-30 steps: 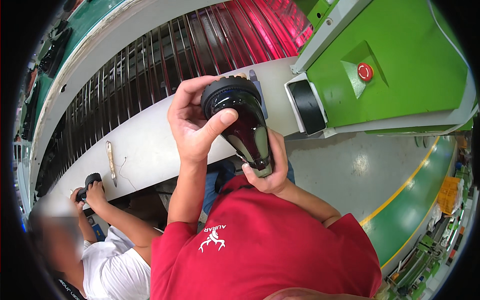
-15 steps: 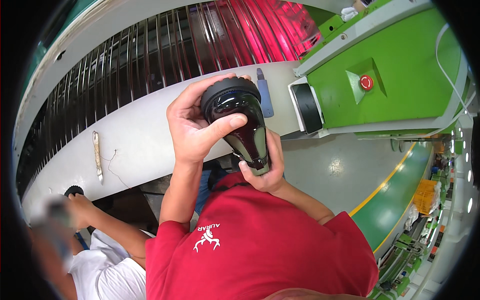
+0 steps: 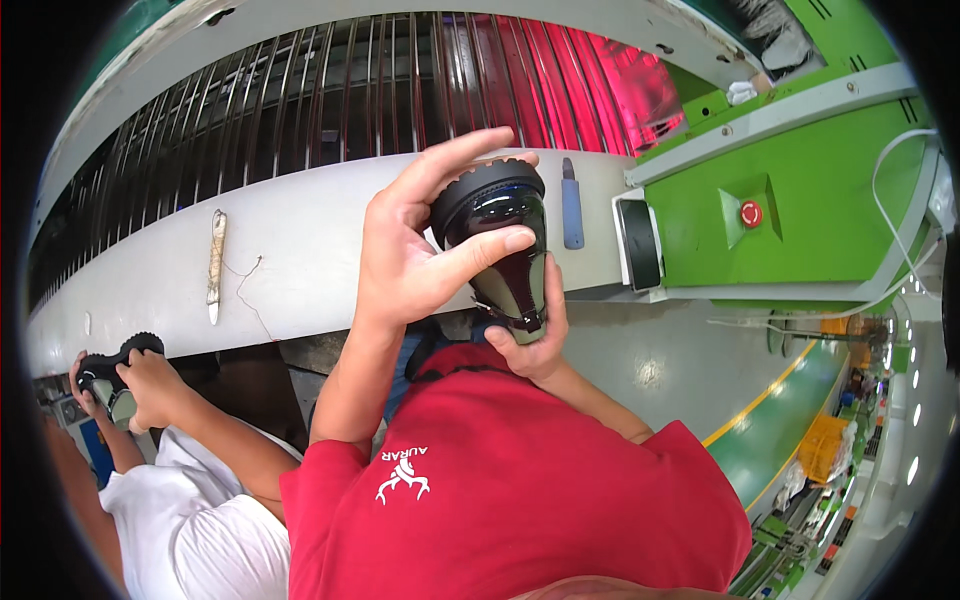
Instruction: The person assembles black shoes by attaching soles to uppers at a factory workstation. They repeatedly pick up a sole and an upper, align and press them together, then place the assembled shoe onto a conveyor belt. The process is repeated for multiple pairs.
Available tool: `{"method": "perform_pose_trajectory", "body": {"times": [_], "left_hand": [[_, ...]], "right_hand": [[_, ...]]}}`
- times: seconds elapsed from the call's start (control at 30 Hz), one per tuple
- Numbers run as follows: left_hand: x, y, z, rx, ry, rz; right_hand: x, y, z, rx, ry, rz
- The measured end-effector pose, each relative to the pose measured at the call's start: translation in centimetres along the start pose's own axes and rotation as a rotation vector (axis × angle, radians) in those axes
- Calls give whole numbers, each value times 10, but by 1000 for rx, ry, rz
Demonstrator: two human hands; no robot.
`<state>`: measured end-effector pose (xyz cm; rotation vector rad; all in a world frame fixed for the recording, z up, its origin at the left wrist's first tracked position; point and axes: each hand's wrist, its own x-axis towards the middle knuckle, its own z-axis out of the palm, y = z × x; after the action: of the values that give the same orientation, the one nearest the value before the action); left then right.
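A shiny black shoe with a thick dark sole and a buckled strap is held over the white ledge, toe away from me. My left hand grips the toe end from the left side. Its thumb presses on the glossy upper, while its fingers reach out straight past the sole edge. At the heel my right hand cups the shoe from the right and below, thumb near the strap. The underside of the sole is mostly hidden. A blue-handled knife-like tool lies just right of the shoe.
A tape-wrapped stick tool and a loose thread lie on the white ledge. Beyond runs a metal roller conveyor, glowing red at right. The green machine has a red button. At left, a co-worker's hands hold another black shoe.
My left fingers have lifted and straightened at the toe, the shoe still in both hands. The view has shifted slightly. The co-worker's shoe now shows more fully, in both their hands.
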<state>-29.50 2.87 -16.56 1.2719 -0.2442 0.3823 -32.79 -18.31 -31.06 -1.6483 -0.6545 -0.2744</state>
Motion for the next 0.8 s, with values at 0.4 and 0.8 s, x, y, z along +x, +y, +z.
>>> {"method": "perform_pose_trajectory", "body": {"times": [0.4, 0.8], "left_hand": [[3, -21, 32, 175, 31, 47], [9, -41, 59, 270, 74, 5]], "right_hand": [[14, 1, -26, 34, 5, 81], [35, 2, -59, 536, 49, 279]]}}
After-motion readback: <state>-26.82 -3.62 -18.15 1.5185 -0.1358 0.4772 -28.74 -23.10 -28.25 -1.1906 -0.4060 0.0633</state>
